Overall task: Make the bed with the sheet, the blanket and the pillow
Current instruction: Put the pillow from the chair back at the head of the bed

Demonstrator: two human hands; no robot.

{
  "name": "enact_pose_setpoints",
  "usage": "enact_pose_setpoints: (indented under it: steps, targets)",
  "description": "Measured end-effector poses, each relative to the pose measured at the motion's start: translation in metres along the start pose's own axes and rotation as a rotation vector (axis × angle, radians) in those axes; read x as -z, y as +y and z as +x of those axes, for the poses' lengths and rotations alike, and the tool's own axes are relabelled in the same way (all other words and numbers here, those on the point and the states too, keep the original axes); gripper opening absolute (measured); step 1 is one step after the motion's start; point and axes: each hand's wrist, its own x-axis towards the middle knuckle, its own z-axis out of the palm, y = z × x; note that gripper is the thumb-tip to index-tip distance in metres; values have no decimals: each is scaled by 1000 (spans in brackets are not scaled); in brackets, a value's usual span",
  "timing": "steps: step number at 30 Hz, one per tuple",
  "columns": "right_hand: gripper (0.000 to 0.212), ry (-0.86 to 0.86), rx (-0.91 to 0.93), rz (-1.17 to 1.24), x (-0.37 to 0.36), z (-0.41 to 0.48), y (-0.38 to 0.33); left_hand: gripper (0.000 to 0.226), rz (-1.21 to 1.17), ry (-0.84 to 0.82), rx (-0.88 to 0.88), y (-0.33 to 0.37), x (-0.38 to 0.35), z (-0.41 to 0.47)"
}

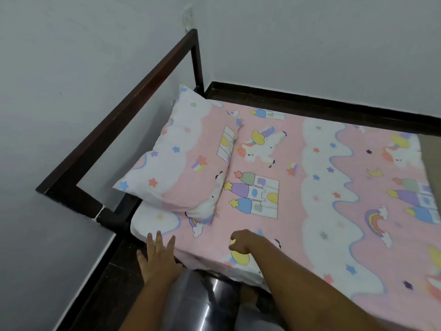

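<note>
A pink sheet (298, 187) printed with unicorns, castles and white clouds covers the mattress. A pillow (181, 161) in the same print lies at the head end, by the dark headboard rail. My left hand (158, 256) lies flat with straight fingers spread on the sheet's near corner. My right hand (241, 242) hovers or rests on the sheet near the front edge, fingers loosely curled, nothing visibly held. No blanket is in view.
The dark wooden bed frame (133, 99) runs along the left and far sides against grey walls (310, 44). A dark shiny floor (210, 304) shows below the front edge, with my feet on it. Bare mattress (432, 158) shows at the far right.
</note>
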Motion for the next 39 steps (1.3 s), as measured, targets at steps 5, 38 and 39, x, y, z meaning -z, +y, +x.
enact_pose_setpoints:
  steps: [5,38,39]
  targets:
    - [49,3,28,-74,-53,-62,-6,79,-30,34,-76,-19,-17,-72]
    - [76,615,-414,70,-221,-460,421,85,-154,125,-490,374,-89,-407]
    - [77,623,-434,73,-226,-477,439,85,-139,111,-508,392,-95,-423]
